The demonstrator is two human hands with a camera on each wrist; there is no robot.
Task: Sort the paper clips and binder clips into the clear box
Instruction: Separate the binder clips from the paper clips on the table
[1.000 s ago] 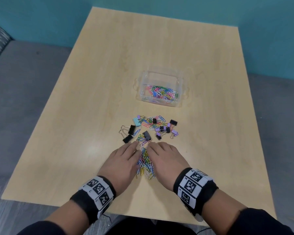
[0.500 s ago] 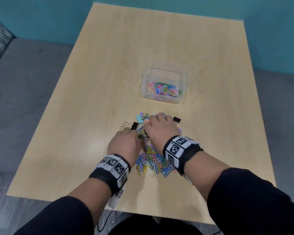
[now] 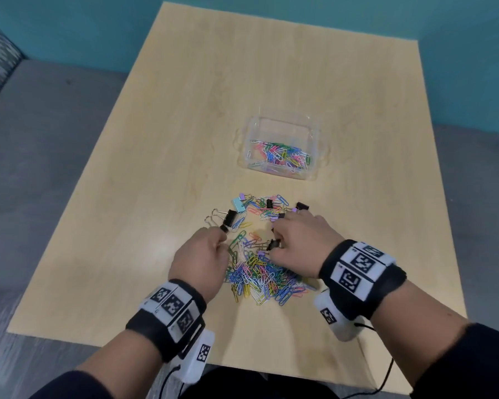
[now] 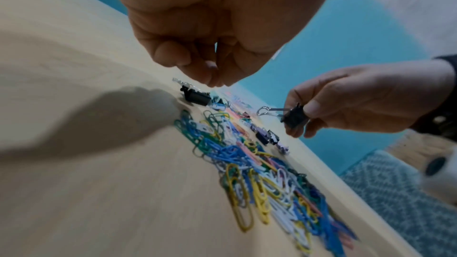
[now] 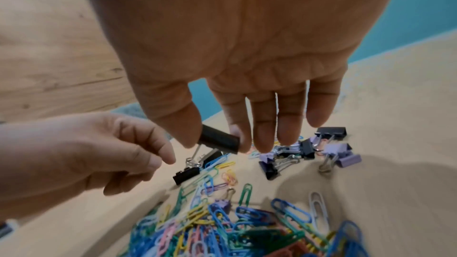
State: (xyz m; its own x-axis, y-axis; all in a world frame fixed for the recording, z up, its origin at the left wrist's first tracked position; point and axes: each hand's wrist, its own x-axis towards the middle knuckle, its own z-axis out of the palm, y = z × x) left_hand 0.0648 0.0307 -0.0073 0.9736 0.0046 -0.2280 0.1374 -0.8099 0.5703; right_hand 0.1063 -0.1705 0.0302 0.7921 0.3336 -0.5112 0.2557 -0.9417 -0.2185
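The clear box [image 3: 317,145] stands mid-table with coloured paper clips [image 3: 283,156] inside. Nearer me lies a heap of coloured paper clips [image 3: 260,277] [image 4: 259,173] [image 5: 222,226]. Beyond the heap, black, purple and blue binder clips [image 3: 267,203] [image 5: 331,134] are scattered. My right hand [image 3: 277,243] [image 5: 217,144] pinches a black binder clip [image 3: 272,243] [image 5: 219,141] [image 4: 295,117] between thumb and forefinger, just above the table. My left hand [image 3: 222,237] [image 4: 215,79] hovers left of it with curled fingers and nothing visible in them. A black binder clip [image 3: 224,228] [image 5: 186,175] lies by its fingertips.
The light wooden table [image 3: 185,139] has bare room to the left, right and beyond the box. A grey floor and teal wall surround it. Two larger black binder clips [image 3: 230,218] with wire handles lie left of the scatter.
Both hands moved from the near heap up to the binder clips. The right hand has picked up a black binder clip, and the hands have drawn slightly apart.
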